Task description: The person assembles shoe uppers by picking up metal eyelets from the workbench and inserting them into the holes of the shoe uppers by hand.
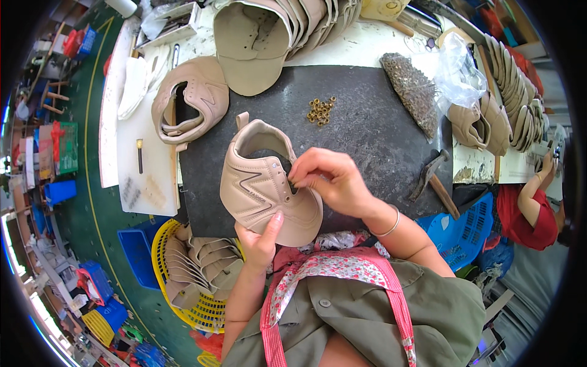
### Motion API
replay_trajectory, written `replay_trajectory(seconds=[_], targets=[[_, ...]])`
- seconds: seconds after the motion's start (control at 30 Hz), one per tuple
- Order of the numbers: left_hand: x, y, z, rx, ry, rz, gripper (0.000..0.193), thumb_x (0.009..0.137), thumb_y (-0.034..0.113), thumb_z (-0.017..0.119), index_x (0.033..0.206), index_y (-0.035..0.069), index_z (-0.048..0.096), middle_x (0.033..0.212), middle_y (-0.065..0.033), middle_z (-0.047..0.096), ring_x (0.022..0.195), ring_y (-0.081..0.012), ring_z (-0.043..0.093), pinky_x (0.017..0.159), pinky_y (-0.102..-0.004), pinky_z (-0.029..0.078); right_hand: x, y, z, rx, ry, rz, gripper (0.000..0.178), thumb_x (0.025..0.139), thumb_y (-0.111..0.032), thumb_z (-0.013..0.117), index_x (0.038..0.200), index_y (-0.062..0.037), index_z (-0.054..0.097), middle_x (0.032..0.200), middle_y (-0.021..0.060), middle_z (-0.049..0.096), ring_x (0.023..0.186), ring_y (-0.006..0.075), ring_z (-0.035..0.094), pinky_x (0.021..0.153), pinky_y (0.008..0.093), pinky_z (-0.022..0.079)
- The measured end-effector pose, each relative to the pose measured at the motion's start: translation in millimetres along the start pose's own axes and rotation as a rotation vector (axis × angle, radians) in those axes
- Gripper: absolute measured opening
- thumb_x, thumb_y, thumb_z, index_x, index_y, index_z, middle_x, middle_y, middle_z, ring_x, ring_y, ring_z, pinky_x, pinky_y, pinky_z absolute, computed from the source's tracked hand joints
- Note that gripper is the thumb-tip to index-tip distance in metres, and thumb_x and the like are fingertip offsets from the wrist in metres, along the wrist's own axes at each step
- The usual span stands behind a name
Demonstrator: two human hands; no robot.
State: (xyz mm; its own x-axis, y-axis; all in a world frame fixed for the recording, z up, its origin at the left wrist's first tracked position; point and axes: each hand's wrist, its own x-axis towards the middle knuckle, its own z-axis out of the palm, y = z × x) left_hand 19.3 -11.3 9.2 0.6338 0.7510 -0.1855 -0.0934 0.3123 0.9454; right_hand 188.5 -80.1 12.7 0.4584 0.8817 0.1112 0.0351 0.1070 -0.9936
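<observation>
A beige shoe upper (pixel 254 183) with a dark zigzag line on its side is held over the black work mat. My left hand (pixel 260 240) grips its lower edge, thumb on top near the toe. The fingers of my right hand (pixel 330 178) are pinched together at the row of lace holes; what they hold, if anything, is too small to make out. Beyond lies a small pile of brass eyelets (pixel 320 111) on the mat. To the right a hammer (pixel 434 177) rests with its wooden handle toward me.
Another shoe upper (pixel 208 85) lies at the left, and a stack of uppers (pixel 254 49) stands at the back. A bag of small metal pieces (pixel 411 92) is at the back right. A yellow basket (pixel 160 257) with more pieces stands below left. Another person (pixel 527 208) works at far right.
</observation>
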Motion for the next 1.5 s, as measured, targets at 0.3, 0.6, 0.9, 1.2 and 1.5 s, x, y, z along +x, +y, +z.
replay_trajectory(seconds=[0.3,0.6,0.9,1.2,1.5], targets=[[-1.0,-1.0,1.2,-0.016,-0.002,-0.015,0.037,0.076,-0.001,0.06,0.112,-0.007,0.049,0.104,-0.0116,0.057,0.093,-0.0159,0.055,0.085,-0.029,0.043,-7.9,5.5,10.0,-0.152,-0.03,-0.18,0.018,0.069,0.014,0.059,0.082,0.0018,0.059,0.088,0.0107,0.057,0.073,0.0167,0.058,0.064,0.0256,0.051],[-0.5,-5.6,-3.2,0.07,-0.036,0.0,0.037,0.076,-0.001,0.06,0.111,-0.008,0.049,0.107,-0.0128,0.056,0.096,-0.0166,0.055,0.086,-0.0292,0.043,-10.4,9.9,16.6,0.319,0.065,0.212,0.02,0.072,0.012,0.063,0.081,-0.0004,0.05,0.081,0.0059,0.055,0.076,0.0089,0.056,0.069,0.0237,0.051],[-1.5,-3.7,0.2,-0.01,0.02,-0.032,0.03,0.079,-0.001,0.058,0.108,-0.006,0.052,0.099,-0.0099,0.06,0.087,-0.0126,0.057,0.077,-0.0254,0.046,23.4,35.7,-35.0,-0.684,0.232,0.027,0.019,0.072,-0.003,0.068,0.085,-0.0012,0.053,0.074,0.0059,0.055,0.064,0.0155,0.058,0.054,0.0264,0.046],[0.6,-2.0,1.7,-0.024,0.042,-0.026,0.028,0.078,-0.001,0.059,0.106,-0.005,0.054,0.098,-0.0094,0.06,0.085,-0.0116,0.057,0.075,-0.0241,0.046,14.3,54.8,-42.1,-0.872,0.228,-0.17,0.01,0.075,-0.001,0.062,0.079,0.0,0.053,0.073,0.0118,0.053,0.065,0.0294,0.054,0.058,0.036,0.044],[0.0,-1.7,1.7,-0.033,0.021,-0.05,0.031,0.078,-0.001,0.059,0.108,-0.006,0.053,0.101,-0.0098,0.06,0.09,-0.0137,0.057,0.08,-0.0265,0.045,-4.4,7.5,-13.0,0.113,0.162,0.124,0.011,0.074,0.005,0.059,0.084,0.0002,0.059,0.083,0.0111,0.06,0.073,0.0232,0.06,0.063,0.0304,0.047]])
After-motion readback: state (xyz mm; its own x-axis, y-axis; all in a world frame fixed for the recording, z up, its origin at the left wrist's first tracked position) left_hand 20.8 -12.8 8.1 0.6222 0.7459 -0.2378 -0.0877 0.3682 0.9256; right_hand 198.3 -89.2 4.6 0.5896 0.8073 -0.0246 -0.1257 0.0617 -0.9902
